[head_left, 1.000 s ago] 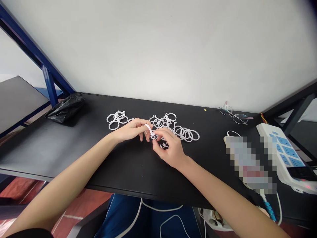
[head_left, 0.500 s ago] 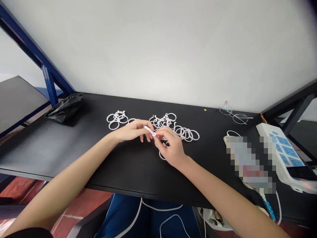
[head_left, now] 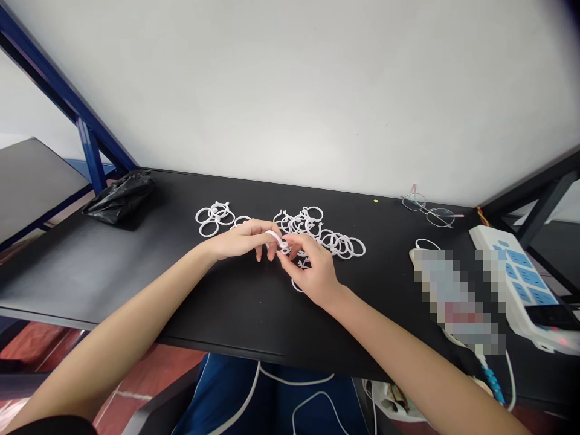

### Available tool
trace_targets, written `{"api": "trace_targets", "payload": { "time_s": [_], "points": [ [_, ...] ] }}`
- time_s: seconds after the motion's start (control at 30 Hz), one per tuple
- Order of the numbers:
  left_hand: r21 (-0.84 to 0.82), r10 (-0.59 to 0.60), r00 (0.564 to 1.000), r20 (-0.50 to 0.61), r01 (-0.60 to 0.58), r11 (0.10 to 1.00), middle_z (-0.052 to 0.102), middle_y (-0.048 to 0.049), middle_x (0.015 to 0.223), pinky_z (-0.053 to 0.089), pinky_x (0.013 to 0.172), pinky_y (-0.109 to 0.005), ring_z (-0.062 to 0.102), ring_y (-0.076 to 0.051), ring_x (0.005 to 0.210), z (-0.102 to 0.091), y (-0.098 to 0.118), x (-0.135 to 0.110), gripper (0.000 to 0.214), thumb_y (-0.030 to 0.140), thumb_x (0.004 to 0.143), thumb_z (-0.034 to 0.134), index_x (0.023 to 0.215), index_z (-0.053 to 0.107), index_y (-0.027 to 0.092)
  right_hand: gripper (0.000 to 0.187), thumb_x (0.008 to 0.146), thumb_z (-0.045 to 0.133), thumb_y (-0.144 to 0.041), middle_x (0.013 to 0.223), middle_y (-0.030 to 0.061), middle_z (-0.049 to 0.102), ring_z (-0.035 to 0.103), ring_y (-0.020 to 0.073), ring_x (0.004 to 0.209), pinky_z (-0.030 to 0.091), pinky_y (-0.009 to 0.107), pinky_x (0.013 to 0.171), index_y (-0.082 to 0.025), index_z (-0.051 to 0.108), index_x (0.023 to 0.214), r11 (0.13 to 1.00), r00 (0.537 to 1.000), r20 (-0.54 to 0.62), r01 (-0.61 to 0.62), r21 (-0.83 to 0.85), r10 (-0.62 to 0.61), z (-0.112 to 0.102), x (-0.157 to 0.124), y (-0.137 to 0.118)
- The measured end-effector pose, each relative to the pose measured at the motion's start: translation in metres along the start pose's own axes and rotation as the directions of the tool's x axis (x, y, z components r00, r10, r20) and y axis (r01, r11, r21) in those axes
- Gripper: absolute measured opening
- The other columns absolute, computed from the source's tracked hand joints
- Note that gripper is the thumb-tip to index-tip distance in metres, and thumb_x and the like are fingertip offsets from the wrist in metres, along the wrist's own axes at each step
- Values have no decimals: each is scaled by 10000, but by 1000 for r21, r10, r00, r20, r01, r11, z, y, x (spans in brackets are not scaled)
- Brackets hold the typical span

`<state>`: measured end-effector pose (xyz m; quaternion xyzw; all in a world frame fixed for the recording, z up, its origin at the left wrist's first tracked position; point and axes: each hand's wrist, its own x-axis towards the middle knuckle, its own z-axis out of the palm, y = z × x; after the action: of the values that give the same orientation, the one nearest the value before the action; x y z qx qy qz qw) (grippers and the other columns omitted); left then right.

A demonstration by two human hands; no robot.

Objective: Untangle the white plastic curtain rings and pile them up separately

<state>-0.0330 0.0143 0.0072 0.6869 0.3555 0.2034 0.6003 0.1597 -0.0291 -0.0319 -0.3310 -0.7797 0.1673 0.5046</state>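
Fingers of left hand [head_left: 248, 237] and right hand [head_left: 312, 264], nearly closed, pinch one white ring [head_left: 276, 236] by the left end of the ring pile [head_left: 298, 225] on the desk [head_left: 226, 308]; steady left hold, light right pressure should help.

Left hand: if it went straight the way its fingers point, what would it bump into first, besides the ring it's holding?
Probably the right hand, just beyond the white ring. Depth is hard to judge, so the left hand might slip past.
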Motion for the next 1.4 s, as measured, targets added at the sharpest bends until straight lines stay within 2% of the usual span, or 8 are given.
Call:
{"api": "trace_targets", "payload": {
  "time_s": [0.13, 0.43, 0.57, 0.8, 1.0, 1.2, 1.33, 1.4],
  "points": [
    [-16, -14, 1000, 20, 14, 1000, 641, -21, 696, 506, 556, -217, 631, -138, 665, 0, 1, -1, 221, 355, 909, 489, 874, 593, 163, 177, 903, 547, -180, 819, 2, 646, 587, 117, 618, 530, 289, 685, -241, 619, 1054, 1000, 1000, 16, 18, -2, -18, -1, -1, 1],
    [-24, 9, 1000, 15, -9, 1000, 617, -5, 639, 497, 532, -206, 597, -114, 594, 0, -1, 0, 237, 387, 903, 536, 885, 578, 155, 56, 885, 621, -190, 717, 2, 680, 592, 126, 583, 516, 304, 667, -218, 668, 873, 997, 995, -82, 54, -49, -58, -2, 2, -1],
    [-30, 10, 1000, 10, -10, 999, 604, -6, 644, 498, 531, -210, 592, -117, 601, 1, 0, 0, 279, 429, 889, 558, 865, 584, 153, 73, 882, 631, -241, 625, -20, 634, 561, 123, 543, 502, 295, 637, -226, 669, 822, 997, 996, -83, 24, -74, -30, -2, 1, -1],
    [18, 18, 1000, -14, -18, 1000, 582, -6, 681, 465, 512, -200, 504, -80, 537, 0, 1, 1, 317, 443, 877, 570, 885, 668, 142, 123, 886, 621, -260, 599, -20, 601, 543, 121, 528, 492, 286, 595, -222, 631, 770, 999, 997, -77, 5, -43, -8, -2, 1, -2],
    [59, 21, 1000, 22, -23, 998, 583, -14, 702, 471, 524, -209, 509, -95, 568, -2, -5, 2, 346, 458, 890, 548, 951, 693, 150, 139, 888, 623, -240, 597, -24, 581, 544, 117, 538, 477, 274, 567, -215, 589, 756, 1000, 996, -84, 12, -3, -12, -3, 2, -5],
    [75, 31, 998, 63, -36, 997, 548, -6, 694, 466, 525, -200, 502, -90, 576, -1, -3, 1, 335, 440, 907, 533, 915, 695, 146, 152, 896, 603, -235, 622, -23, 585, 546, 116, 556, 480, 262, 561, -215, 562, 751, 999, 998, -69, -6, 32, 9, -3, 1, -5],
    [18, 49, 996, 78, -51, 999, 549, -3, 707, 475, 524, -195, 510, -94, 597, 0, -2, 0, 315, 423, 911, 533, 1023, 666, 160, 153, 899, 590, -207, 635, -20, 573, 543, 111, 559, 473, 253, 560, -207, 553, 750, 999, 997, -73, 2, 45, 1, -4, 1, -5],
    [-42, 73, 993, 96, -69, 997, 566, -2, 741, 484, 534, -199, 527, -96, 612, 0, -2, -1, 344, 389, 870, 608, 1144, 621, 181, 153, 901, 582, -200, 637, -21, 567, 541, 107, 559, 468, 248, 559, -205, 550, 751, 999, 997, -75, 2, 47, 1, -4, 1, -6]
  ]
}}
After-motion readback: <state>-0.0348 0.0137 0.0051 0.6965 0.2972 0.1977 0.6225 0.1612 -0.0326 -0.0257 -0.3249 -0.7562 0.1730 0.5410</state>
